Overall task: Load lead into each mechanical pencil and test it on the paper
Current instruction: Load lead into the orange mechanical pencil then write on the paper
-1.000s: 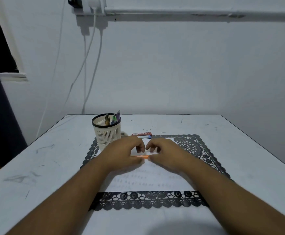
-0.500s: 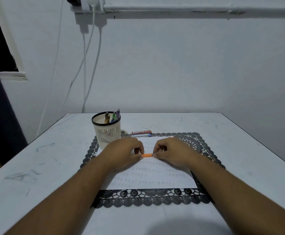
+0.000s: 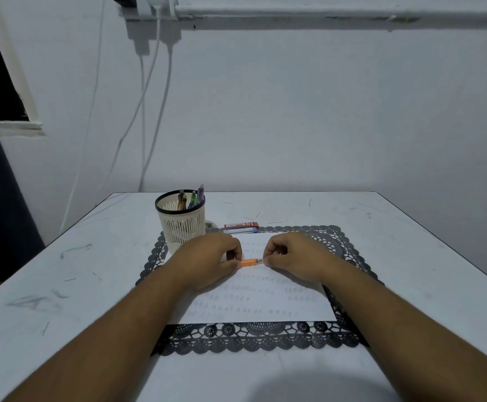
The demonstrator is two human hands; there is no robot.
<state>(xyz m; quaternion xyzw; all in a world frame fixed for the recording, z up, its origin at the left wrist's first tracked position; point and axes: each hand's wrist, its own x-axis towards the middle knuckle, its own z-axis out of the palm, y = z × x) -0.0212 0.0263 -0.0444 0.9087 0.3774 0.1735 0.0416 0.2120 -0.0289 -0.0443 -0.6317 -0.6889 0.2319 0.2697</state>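
Note:
An orange mechanical pencil [image 3: 249,262] lies level between my two hands, just above the white paper [image 3: 265,297]. My left hand [image 3: 207,258] grips its left part with curled fingers, hiding most of the barrel. My right hand [image 3: 287,255] pinches the thin metal end at the right with thumb and forefinger. The paper bears rows of small pencil loops. Several more pencils [image 3: 191,198] stand in a cream mesh cup [image 3: 182,224] at the back left. Two lead cases, red [image 3: 241,226] and blue [image 3: 241,231], lie behind the paper.
A black lace placemat [image 3: 254,339] lies under the paper on a white table [image 3: 62,285] with scuff marks. Loose lead pieces [image 3: 258,214] lie beyond the cases. White cables [image 3: 149,111] hang down the wall behind the table's back edge.
My hands have drawn apart a little, so more of the orange pencil and its metal end show between them. The camera has tilted slightly downward.

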